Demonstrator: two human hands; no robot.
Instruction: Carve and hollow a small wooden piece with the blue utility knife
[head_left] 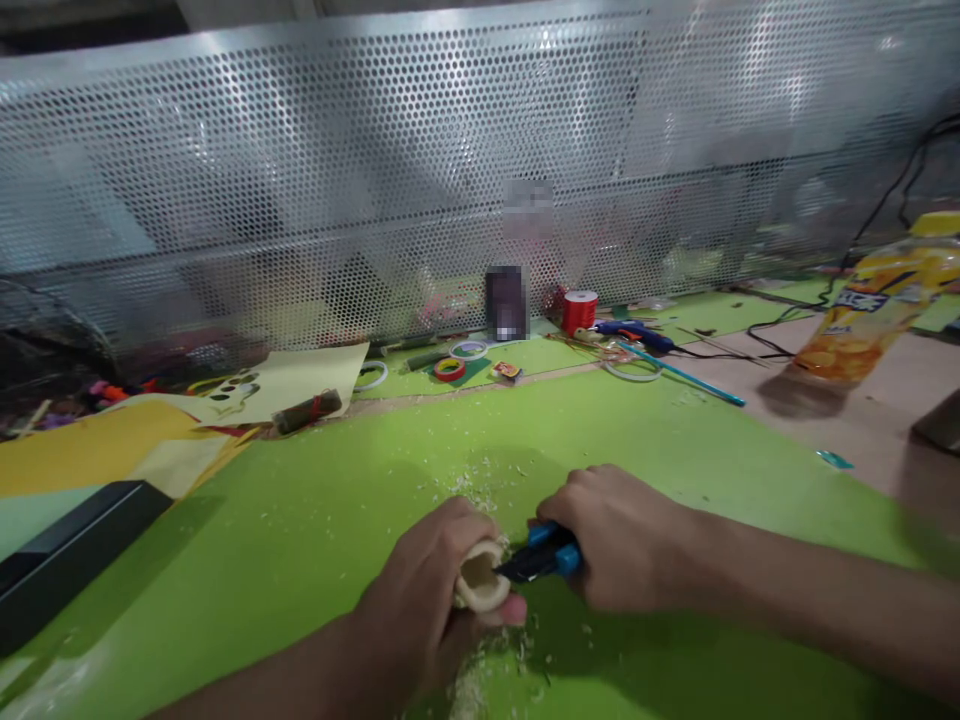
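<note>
A short, hollow, pale tube that looks like bamboo (484,578) is gripped in my left hand (431,570), its open end turned up toward me. The fingers wrap round its side, and the thumb shows below the rim. My right hand (619,540) is closed on blue-and-black pliers (546,553). Their dark tip meets the right side of the tube's rim; whether the jaws are closed on it, I cannot tell. Pale shavings (476,490) lie scattered behind and below the tube on the green table sheet (300,560).
A dark box (75,550) lies at left beside coloured paper (315,375) and a tied brown tube (307,411). Tape rolls (450,370), a red spool (580,313) and a blue glue gun (637,335) sit along the perforated metal screen (375,180). A drink bottle (862,310) stands right.
</note>
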